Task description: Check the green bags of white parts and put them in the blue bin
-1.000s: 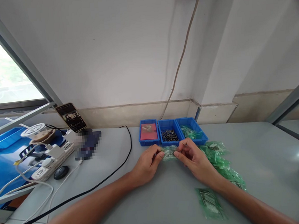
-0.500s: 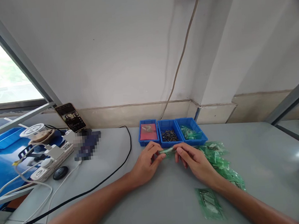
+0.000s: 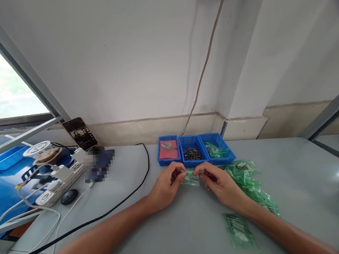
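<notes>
A small green plastic bag (image 3: 191,178) with thin metal pieces inside is stretched between my two hands, just in front of the blue bins. My left hand (image 3: 168,184) pinches its left upper corner between thumb and fingers. At the opposite upper corner, my right hand (image 3: 215,180) has its thumb and forefinger closed on the edge. Another filled green bag (image 3: 240,230) lies flat by my right forearm. Beyond that forearm spreads a pile of filled green bags (image 3: 250,181).
Three blue bins stand by the wall: one with a red insert (image 3: 168,149), one with loose metal screws or pins (image 3: 192,154), one with green bags (image 3: 215,150). At left are a propped phone (image 3: 80,133), a power strip (image 3: 60,183), a black mouse (image 3: 69,196) and a black cable (image 3: 128,195).
The green bag between my hands has turned from nearly edge-on to hanging with its face and contents visible. My right hand has shifted slightly; the other things stay put.
</notes>
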The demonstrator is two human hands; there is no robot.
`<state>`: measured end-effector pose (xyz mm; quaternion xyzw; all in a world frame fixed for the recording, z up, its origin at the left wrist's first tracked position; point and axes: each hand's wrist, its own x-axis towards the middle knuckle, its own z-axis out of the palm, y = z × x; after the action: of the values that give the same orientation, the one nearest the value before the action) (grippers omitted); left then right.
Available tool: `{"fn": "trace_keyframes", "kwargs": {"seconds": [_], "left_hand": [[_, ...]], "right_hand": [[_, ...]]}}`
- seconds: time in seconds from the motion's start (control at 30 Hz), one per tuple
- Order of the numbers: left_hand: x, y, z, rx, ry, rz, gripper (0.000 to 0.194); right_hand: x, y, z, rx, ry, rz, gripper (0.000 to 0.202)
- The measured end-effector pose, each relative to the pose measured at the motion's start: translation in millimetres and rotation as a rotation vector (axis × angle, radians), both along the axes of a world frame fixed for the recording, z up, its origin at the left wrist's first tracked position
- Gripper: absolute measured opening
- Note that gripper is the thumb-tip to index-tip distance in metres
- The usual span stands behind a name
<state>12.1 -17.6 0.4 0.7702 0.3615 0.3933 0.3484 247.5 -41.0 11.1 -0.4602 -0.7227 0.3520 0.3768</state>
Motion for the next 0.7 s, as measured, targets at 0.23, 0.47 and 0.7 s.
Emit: {"fn": "trace_keyframes", "kwargs": {"seconds": [0.23, 0.47, 0.7], "left_hand": [[0.2, 0.0, -1.2, 0.03, 0.061, 0.006, 0.026], [0.2, -0.7, 1.4, 0.039, 0.087, 0.024, 0.019], [0.5, 2.0, -2.2, 0.038, 0.136, 0.042, 0.023]], "right_hand": [[0.0, 2.6, -5.0, 0.006, -0.031, -0.017, 0.014], [0.4, 2.2, 0.4, 0.079, -0.076, -0.001, 0.01], [0.6, -1.3, -1.9, 0.132, -0.128, 0.021, 0.017]]}}
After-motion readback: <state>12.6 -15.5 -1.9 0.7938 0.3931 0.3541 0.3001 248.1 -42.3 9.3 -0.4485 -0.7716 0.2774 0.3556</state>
